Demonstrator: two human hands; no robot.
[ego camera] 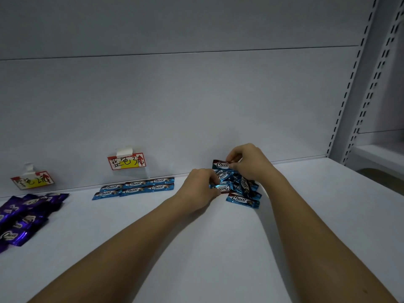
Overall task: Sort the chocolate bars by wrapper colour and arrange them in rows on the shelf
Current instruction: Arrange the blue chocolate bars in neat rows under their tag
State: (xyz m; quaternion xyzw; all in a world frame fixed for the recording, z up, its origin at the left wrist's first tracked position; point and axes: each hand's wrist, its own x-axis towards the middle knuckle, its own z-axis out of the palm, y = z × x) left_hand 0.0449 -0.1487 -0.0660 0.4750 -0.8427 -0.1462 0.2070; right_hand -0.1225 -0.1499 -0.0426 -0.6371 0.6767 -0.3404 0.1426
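A loose pile of blue Choco bars [242, 189] lies on the white shelf [218, 248] near the back wall. My right hand [249, 162] pinches one blue bar [220, 165] lifted at the top of the pile. At the pile's left edge, my left hand [201, 189] pinches another blue bar [223, 188]. Two neat rows of blue bars [135, 187] lie to the left under a price tag. Purple bars [24, 217] are heaped at the far left.
Two price tags hang on the back wall, one [126, 161] above the blue rows, the other [32, 179] above the purple heap. Slotted shelf uprights [354, 84] rise at the right, with a neighbouring shelf [380, 154] beyond them.
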